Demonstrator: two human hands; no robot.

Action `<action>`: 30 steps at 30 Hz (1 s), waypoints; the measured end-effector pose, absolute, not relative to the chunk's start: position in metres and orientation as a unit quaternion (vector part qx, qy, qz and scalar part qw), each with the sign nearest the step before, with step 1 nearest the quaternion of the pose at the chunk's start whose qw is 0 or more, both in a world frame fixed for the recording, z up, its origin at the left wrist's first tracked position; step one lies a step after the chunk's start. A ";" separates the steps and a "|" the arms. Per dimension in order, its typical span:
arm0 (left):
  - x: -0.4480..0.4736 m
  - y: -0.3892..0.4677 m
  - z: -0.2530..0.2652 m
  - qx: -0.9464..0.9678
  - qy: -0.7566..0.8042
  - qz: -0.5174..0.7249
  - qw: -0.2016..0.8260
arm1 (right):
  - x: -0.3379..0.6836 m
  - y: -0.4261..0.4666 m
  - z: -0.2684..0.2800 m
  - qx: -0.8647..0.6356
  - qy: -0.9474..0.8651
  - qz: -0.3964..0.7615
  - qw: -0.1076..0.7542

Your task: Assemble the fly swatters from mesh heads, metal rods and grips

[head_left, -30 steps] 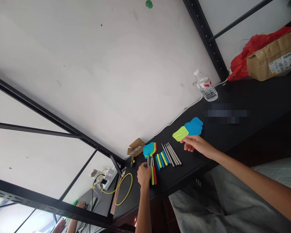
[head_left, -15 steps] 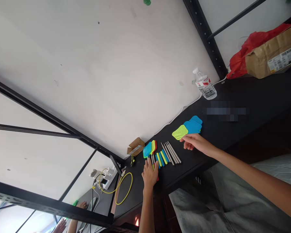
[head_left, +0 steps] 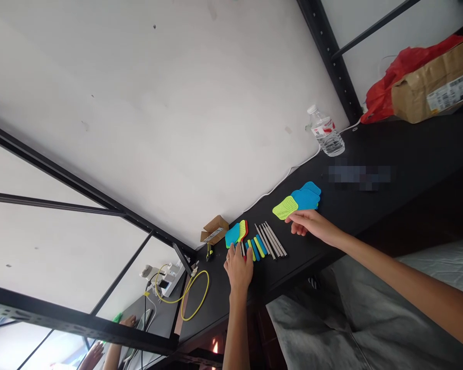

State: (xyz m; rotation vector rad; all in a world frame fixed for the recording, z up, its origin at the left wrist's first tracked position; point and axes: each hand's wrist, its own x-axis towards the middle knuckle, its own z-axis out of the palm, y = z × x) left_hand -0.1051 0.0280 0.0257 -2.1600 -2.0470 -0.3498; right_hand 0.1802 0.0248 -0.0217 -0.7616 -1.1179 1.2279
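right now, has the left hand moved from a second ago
Yes: against the small open cardboard box, the left hand has shifted right, toward the loose blue and yellow-green handles.

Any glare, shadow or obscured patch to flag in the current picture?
Head view: a pixelated patch hides part of the black tabletop, with dark shadow beneath its front edge; head view: a small glare spot beside the left forearm, and washed-out brightness at lower left.

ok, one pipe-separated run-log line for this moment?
left hand: spread at mesh-headed swatters, grip unclear | right hand: at edge of lime mesh panel, grip unclear | between hands: blue and lime handles, grey rods
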 end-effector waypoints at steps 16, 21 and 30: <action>-0.032 0.013 -0.010 -0.783 -0.548 -0.264 0.126 | 0.177 0.023 -0.023 -0.401 -0.561 0.463 0.558; -0.035 0.012 -0.012 -0.777 -0.546 -0.280 0.137 | 0.161 0.017 -0.013 -0.507 -0.691 0.300 0.420; -0.038 0.017 -0.022 -0.742 -0.593 -0.278 0.142 | 0.119 0.037 0.017 -0.646 -0.737 0.098 0.171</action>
